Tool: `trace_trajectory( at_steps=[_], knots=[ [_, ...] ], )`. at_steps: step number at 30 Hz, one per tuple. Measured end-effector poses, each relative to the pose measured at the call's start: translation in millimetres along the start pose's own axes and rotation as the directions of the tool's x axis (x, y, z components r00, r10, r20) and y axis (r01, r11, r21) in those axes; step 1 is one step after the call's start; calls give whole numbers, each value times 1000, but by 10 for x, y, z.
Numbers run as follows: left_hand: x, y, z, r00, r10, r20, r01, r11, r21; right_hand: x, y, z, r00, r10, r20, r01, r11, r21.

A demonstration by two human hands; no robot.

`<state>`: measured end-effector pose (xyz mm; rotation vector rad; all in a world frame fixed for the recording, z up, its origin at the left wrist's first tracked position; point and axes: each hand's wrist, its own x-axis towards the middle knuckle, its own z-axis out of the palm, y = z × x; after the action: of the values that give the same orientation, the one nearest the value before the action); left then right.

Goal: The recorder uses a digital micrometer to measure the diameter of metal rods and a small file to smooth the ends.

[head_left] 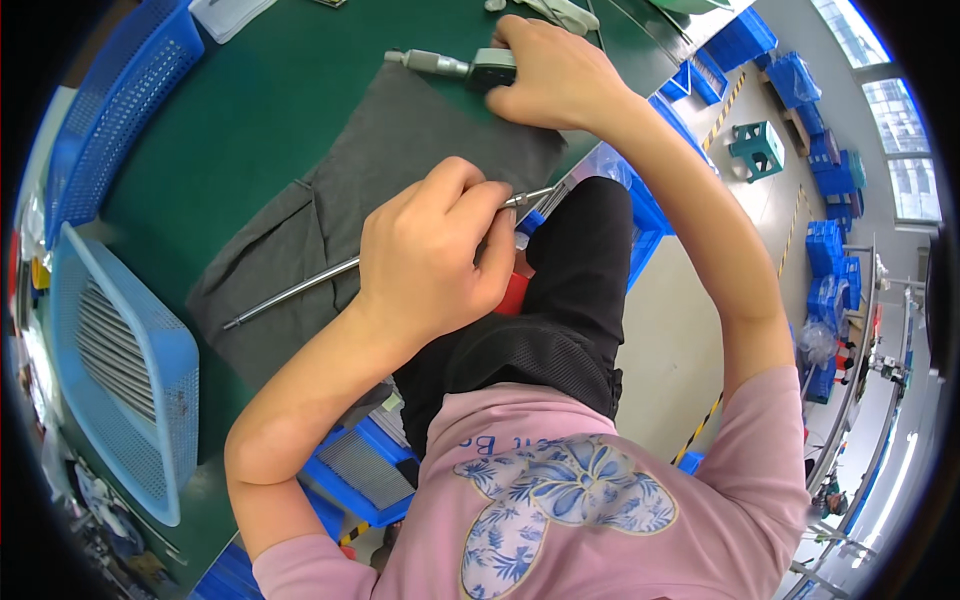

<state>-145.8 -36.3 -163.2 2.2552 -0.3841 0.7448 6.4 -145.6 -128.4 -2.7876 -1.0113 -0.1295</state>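
Observation:
My left hand (430, 250) is closed around a thin, shiny metal rod (292, 292). The rod slants across my front, its plain end at the lower left and its stepped, narrower end past my fingers on the right. Farther off, my right hand (560, 78) grips a micrometer (440, 64) with a silver barrel and a dark body, pointing left. Part of the micrometer is hidden under that hand. A grey cloth (385, 150) lies on the green tabletop (250, 125) beneath the rod and beside the micrometer.
At the left stands a light blue basket (180, 400) with several metal rods (115, 350); a darker blue basket (120, 120) is beyond it. A blue crate (365, 470) of rods sits below the table edge. A green stool (757, 150) and stacked blue bins (835, 180) stand right.

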Motion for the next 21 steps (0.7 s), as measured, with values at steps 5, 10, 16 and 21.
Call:
trace_trajectory(
  at_steps=[5, 10, 16, 21],
  knots=[
    [-12, 6, 52, 997, 60, 47, -60, 998, 6, 13, -113, -90, 987, 117, 111, -129, 986, 105],
    [-59, 1, 13, 945, 321, 58, -325, 940, 99, -198, 255, -205, 942, 236, 239, -336, 674, 658],
    [-71, 48, -77, 820, 566, 82, -569, 822, 29, -1372, 369, -206, 924, -107, 368, -361, -563, 743],
    [-79, 89, -114, 765, 607, 217, -602, 793, -96, -1639, 142, 30, 934, -141, 328, -324, -721, 613]
  ],
)
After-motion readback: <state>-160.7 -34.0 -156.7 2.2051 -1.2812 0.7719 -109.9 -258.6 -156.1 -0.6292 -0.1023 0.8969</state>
